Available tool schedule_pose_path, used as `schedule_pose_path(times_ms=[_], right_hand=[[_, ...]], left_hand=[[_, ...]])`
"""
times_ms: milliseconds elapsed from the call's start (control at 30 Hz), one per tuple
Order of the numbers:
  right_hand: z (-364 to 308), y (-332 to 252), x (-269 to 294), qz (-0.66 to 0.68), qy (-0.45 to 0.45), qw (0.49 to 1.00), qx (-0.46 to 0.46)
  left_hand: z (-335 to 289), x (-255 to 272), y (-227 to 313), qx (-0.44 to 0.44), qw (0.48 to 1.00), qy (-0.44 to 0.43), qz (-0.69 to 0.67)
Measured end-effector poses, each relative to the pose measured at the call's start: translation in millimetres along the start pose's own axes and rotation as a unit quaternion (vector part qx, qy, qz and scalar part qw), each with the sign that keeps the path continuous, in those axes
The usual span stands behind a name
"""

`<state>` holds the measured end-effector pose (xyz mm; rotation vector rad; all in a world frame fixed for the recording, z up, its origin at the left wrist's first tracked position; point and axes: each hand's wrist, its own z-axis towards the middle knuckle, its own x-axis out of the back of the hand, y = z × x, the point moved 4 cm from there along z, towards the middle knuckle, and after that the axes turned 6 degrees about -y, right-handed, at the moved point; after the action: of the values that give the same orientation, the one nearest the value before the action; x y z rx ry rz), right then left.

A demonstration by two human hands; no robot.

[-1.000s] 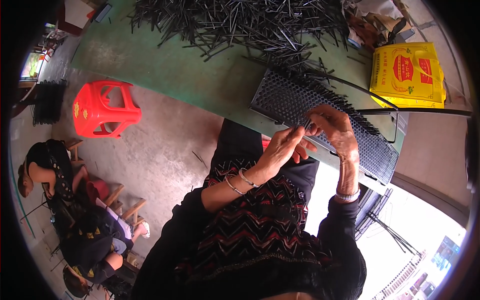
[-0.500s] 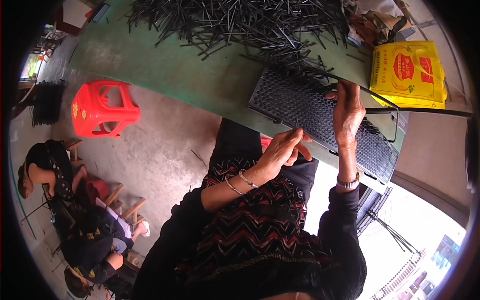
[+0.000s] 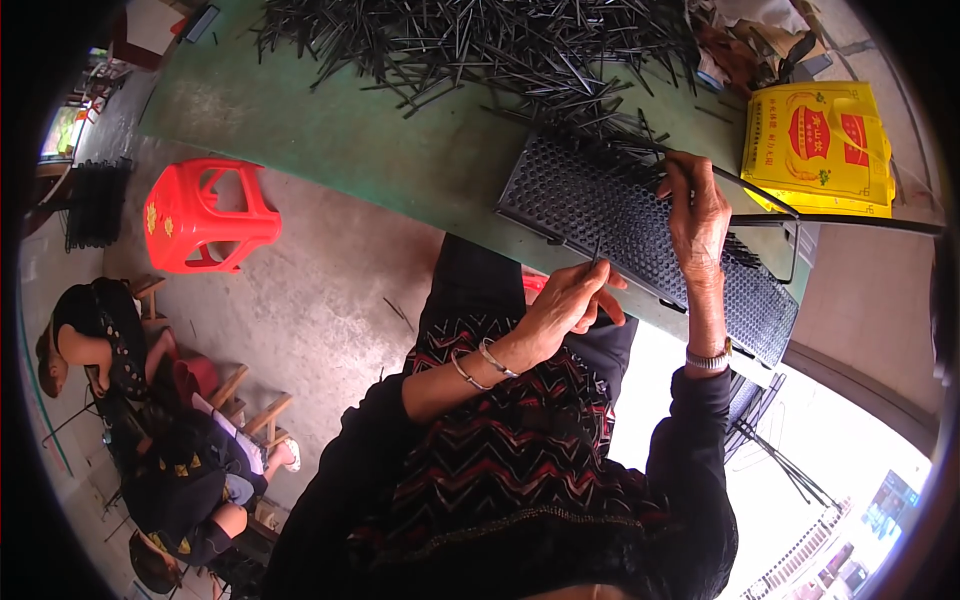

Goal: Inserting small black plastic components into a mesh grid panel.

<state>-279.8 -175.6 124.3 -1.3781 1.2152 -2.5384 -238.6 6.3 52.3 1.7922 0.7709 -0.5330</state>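
Note:
A long black perforated panel (image 3: 560,195), covered in rows of small holes, lies slanted along the near edge of the green table. Thin black sticks (image 3: 620,155) stand in a dense row along its far side. My left hand (image 3: 565,310) is closed just off the panel's near edge, with a thin dark stick (image 3: 597,250) pointing up from its fingertips. Over the right half of the panel, my right hand (image 3: 700,220) has thumb and fingers pinched beside the standing sticks. Whatever lies between those fingertips is too small to make out.
Loose black sticks (image 3: 470,50) are heaped across the far side of the green table (image 3: 270,110). A yellow bag (image 3: 815,150) stands to the right, beside a thin black metal frame (image 3: 840,220). A red stool (image 3: 205,215) is on the floor at left, with people seated below it.
My right hand has shifted a little to the right and farther from me, with its fingertips still at the standing sticks. The left hand has hardly moved.

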Motion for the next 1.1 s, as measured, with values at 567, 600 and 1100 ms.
schedule_pose_path(times_ms=[567, 600, 1100], right_hand=[[1.9, 6.1, -4.7, -0.048, -0.045, 0.992, 0.104], [2.0, 3.6, -5.0, -0.048, -0.045, 0.992, 0.104], [-15.6, -13.7, -2.4, -0.260, 0.015, 0.965, 0.038]], left_hand=[[-1.6, -5.1, 2.8, 0.005, 1.000, -0.001, -0.007], [-1.3, -5.2, 2.4, 0.012, 1.000, 0.006, -0.007], [-1.7, -12.4, 8.0, 0.016, 1.000, 0.019, -0.013]])
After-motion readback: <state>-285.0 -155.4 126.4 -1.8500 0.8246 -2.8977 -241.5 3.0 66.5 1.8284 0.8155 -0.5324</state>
